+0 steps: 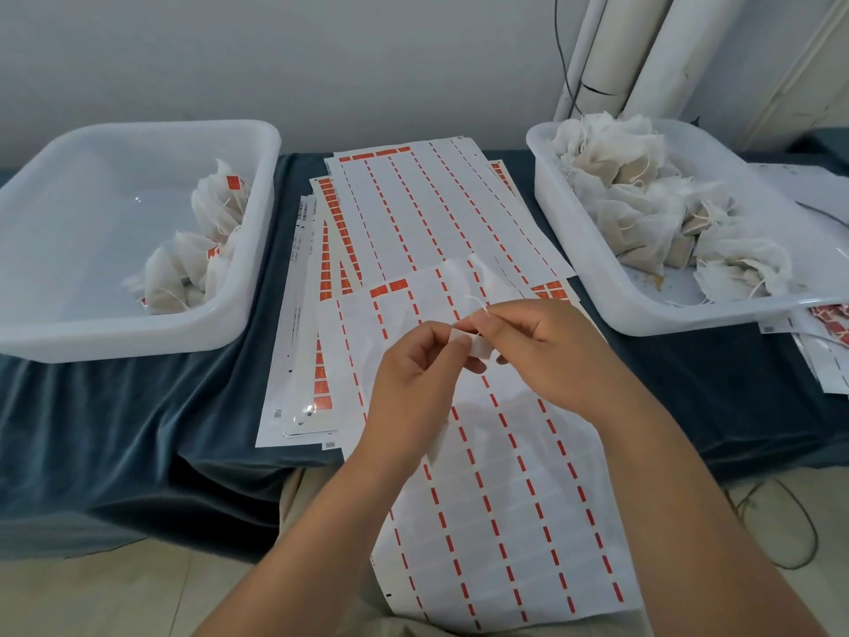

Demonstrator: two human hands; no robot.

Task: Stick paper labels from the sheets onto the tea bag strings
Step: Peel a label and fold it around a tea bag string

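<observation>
**First onlooker:** Where the nearest label sheet spills off the table edge toward the person's lap, most of its rows stripped to white backing, what are the two hands doing just above it?

**Second onlooker:** Both are pinched down on small work. The left hand holds a label between thumb and fingertips, white side toward us. The right hand nips the string at the label's top edge, its other fingers loosely curled. The string loops up from that pinch toward a gauzy tea bag that seems to lie just behind the hands, though I cannot make out its outline for sure.

**First onlooker:** So the step is closing the label on the string?

**Second onlooker:** That is my reading. Done well, the string should run along the fold line, pulled taut by the right hand, and the two halves should meet edge to edge before the left thumb presses them flat. Glue touching skin or gauze first would spoil it.

**First onlooker:** And beyond?

**Second onlooker:** More sheets fan across the blue cloth, with a few red labels at their top corners. The tub on the left holds a small heap of finished bags with red tags. The tub on the right is piled with untagged bags — so plenty remains. White pipes stand against the far wall.
</observation>
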